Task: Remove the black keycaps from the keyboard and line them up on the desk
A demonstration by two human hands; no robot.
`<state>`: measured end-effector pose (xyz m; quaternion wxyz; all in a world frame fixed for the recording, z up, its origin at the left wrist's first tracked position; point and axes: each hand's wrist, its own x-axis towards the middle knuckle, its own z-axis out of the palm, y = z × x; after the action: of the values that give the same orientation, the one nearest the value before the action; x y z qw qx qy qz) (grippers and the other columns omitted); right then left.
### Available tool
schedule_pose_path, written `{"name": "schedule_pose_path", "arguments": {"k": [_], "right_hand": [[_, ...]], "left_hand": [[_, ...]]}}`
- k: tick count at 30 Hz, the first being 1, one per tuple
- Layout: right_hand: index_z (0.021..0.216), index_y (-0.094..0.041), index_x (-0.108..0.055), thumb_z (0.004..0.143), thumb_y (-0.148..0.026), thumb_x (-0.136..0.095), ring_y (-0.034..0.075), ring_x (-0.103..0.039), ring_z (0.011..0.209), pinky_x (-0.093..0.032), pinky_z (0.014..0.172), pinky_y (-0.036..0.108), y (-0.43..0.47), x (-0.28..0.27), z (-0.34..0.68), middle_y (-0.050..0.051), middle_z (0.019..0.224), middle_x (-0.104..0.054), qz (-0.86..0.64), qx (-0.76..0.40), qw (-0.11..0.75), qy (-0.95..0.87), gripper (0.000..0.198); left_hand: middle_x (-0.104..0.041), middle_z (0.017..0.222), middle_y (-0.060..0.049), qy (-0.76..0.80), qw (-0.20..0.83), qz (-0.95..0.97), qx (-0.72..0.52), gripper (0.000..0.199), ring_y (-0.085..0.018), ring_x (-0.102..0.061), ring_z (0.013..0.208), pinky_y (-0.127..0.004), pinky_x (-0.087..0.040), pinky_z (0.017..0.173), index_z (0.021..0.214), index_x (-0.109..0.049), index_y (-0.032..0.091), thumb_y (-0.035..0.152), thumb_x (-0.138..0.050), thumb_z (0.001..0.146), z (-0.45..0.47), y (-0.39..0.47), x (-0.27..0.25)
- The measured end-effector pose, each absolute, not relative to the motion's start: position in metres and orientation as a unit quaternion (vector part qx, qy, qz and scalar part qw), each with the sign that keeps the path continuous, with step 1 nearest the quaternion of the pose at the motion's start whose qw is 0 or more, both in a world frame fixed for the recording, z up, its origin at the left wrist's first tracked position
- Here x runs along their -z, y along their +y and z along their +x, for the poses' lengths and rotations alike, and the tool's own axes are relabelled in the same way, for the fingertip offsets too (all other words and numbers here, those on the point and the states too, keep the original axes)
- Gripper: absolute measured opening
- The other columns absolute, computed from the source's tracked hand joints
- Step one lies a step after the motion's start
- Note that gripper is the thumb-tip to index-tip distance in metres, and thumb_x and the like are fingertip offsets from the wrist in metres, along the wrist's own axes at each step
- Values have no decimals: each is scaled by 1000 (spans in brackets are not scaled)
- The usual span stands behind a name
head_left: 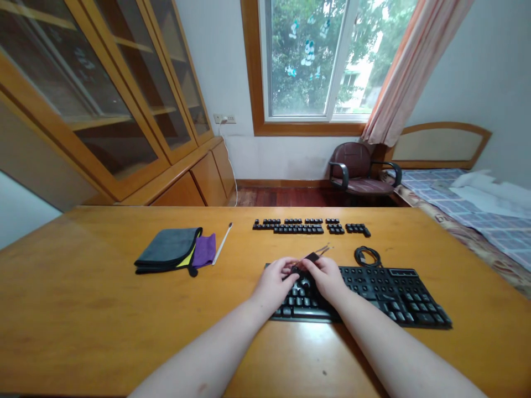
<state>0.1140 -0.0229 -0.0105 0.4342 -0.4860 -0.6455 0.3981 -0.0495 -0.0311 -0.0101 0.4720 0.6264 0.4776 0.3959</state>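
Observation:
A black keyboard lies across the front of the desk, with some of its keycaps off in the upper rows. Above its left part my right hand pinches a keycap puller, a small dark handle with thin wires out of both ends. My left hand is closed at the puller's near end, thumb and fingers together around something small and dark that I cannot make out. Loose black keycaps stand in rows farther back on the desk.
A folded grey cloth, a purple cloth and a white toothbrush lie to the left on the wooden desk. The keyboard's coiled cable rests behind it. A chair stands beyond the desk.

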Motion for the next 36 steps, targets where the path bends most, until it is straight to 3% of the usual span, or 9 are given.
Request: {"name": "schedule_pose_path", "arguments": {"k": [6,17,21,28,31,36], "right_hand": [[81,-18,-71,85,-38,-50,21,-65,81,-49,75,31,-26,3,113,7,84,-71,-465,-366,406,-696,29],[81,-19,-69,86,-34,-50,19,-63,77,-48,71,30,-29,2,111,5,79,-69,-471,-320,390,-723,24],[78,-19,-69,85,-32,-52,19,-62,76,-47,69,30,-30,-2,111,5,78,-68,-476,-289,376,-740,23],[76,-18,-68,84,-32,-53,18,-62,74,-47,68,28,-30,-3,111,5,76,-67,-472,-287,389,-738,22],[72,-18,-67,85,-33,-53,17,-61,70,-47,65,27,-29,-1,111,4,71,-65,-480,-298,390,-727,24],[71,-18,-65,84,-31,-53,16,-59,69,-46,64,27,-28,-1,110,3,70,-63,-473,-291,394,-732,22]], "left_hand": [[-65,88,-2,470,500,591,-425,48,-15,-62,85,-32,-47,86,113,-52,20,11,-65,67,-57,-35,13],[-66,89,1,473,455,650,-382,50,-16,-62,90,-33,-43,93,112,-50,23,10,-66,67,-60,-37,3],[-64,90,1,470,446,654,-390,44,-15,-61,90,-31,-44,89,105,-51,22,9,-66,66,-59,-38,4],[-61,81,2,463,367,714,-377,13,-15,-58,84,-29,-45,80,72,-53,19,15,-65,69,-59,-39,5],[-63,83,1,453,350,734,-365,8,-16,-58,87,-30,-45,84,74,-58,20,15,-63,72,-59,-39,3],[-66,95,-1,442,324,758,-354,19,-17,-59,94,-32,-46,89,91,-65,23,14,-61,75,-59,-41,3]]}}
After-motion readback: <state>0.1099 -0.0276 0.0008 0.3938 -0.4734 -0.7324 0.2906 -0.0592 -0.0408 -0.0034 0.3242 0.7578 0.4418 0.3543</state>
